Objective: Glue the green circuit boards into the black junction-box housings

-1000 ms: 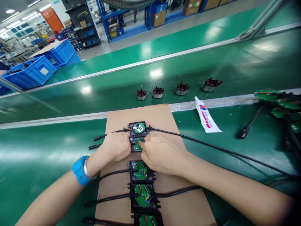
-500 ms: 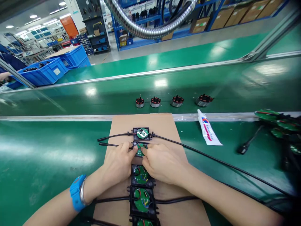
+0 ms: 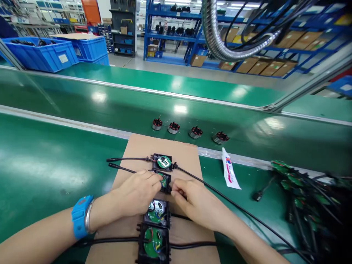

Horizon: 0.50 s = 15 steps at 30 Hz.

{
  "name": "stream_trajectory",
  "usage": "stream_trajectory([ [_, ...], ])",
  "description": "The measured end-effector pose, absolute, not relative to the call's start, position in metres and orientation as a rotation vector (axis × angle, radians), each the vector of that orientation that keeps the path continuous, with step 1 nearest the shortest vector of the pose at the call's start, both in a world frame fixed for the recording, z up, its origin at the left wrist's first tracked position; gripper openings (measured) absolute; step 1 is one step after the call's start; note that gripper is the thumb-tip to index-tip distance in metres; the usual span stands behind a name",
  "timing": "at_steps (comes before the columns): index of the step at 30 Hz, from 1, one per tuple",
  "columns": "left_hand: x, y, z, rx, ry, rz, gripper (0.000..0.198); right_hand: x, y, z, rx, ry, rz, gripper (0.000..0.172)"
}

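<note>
Several black plastic housings with green circuit boards lie in a column on a cardboard sheet [image 3: 178,146]. My left hand [image 3: 139,192] is closed over the left side of the second black housing [image 3: 167,187], fingertips against its circuit board [image 3: 163,181]. Beside that housing's right edge, my right hand [image 3: 196,200] is pinched; whatever its fingers hold is hidden. The farthest circuit board [image 3: 164,161] sits in its housing, with a thin black cable [image 3: 214,187] running off to the right. Nearer me are a third circuit board [image 3: 155,216] and a fourth circuit board [image 3: 153,242].
Several copper-wound motor stators [image 3: 195,132] stand in a row beyond the cardboard. A white tube [image 3: 230,170] lies to the right, near a tangled pile of boards and cables [image 3: 299,198]. Blue bins [image 3: 52,55] stand far left; a metal conduit [image 3: 213,33] hangs overhead.
My right hand has moved off the second circuit board to the housing's right edge. My left fingers now reach over that board. The camera view has shifted and tilted.
</note>
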<state>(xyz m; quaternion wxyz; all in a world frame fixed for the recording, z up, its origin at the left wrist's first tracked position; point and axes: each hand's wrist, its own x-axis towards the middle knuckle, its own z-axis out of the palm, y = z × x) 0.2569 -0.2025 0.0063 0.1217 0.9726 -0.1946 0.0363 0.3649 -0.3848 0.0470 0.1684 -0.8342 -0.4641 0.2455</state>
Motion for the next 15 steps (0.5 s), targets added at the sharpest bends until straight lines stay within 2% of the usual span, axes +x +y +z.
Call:
stream_trajectory([
  [3, 0.256, -0.205, 0.003, 2.819, -0.542, 0.11, 0.026, 0.367, -0.387, 0.031, -2.205, -1.455, 0.461, 0.014],
  [7, 0.256, -0.206, 0.001, 2.822, -0.537, 0.087, 0.027, 0.372, -0.397, 0.002, -2.084, -1.551, 0.031, 0.019],
  [12, 0.255, -0.206, 0.004, 2.821, -0.552, 0.131, 0.026, 0.375, -0.4, -0.005, -2.245, -1.61, 0.04, 0.021],
  [15, 0.256, -0.208, 0.008, 2.806, -0.521, 0.09, 0.038, 0.371, -0.396, 0.001, -2.342, -1.71, -0.019, 0.022],
])
